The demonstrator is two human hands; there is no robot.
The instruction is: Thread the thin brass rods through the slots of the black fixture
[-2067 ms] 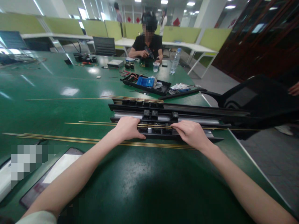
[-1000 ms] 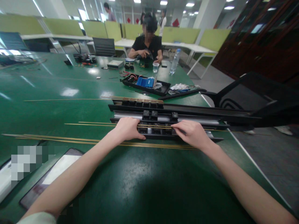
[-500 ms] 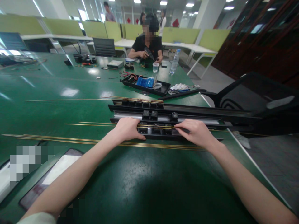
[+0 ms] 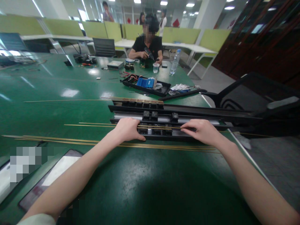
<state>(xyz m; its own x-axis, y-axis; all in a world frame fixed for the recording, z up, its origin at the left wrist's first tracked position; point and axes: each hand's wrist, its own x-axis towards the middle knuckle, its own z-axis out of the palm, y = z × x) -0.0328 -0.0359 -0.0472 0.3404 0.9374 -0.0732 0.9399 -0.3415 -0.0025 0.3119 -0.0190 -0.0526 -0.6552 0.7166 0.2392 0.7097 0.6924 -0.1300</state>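
Observation:
My left hand (image 4: 128,129) is closed round the left end of a black channel-shaped rail (image 4: 159,137), thumb on its near side. Small black blocks (image 4: 168,129) sit inside this rail. Thin brass-coloured rods (image 4: 93,125) run lengthwise over it and stick out to the left past my wrist. Over the rail's right part, my right hand (image 4: 201,131) pinches a thin brass-coloured rod (image 4: 176,127) between thumb and fingertips. That rod appears to continue past the table edge on the right. Palm and fingers hide part of it.
Several loose rods (image 4: 150,146) lie in front of the rail. Behind it are another long rail (image 4: 199,110) with black blocks and a black tray (image 4: 161,91) holding a blue pack. A phone (image 4: 50,178) lies at left. Across the table, a person (image 4: 147,43) holds a power tool.
My right hand has moved a little to the right along the rail, still pinching the rod, whose far end reaches further right. My left hand has stayed in place.

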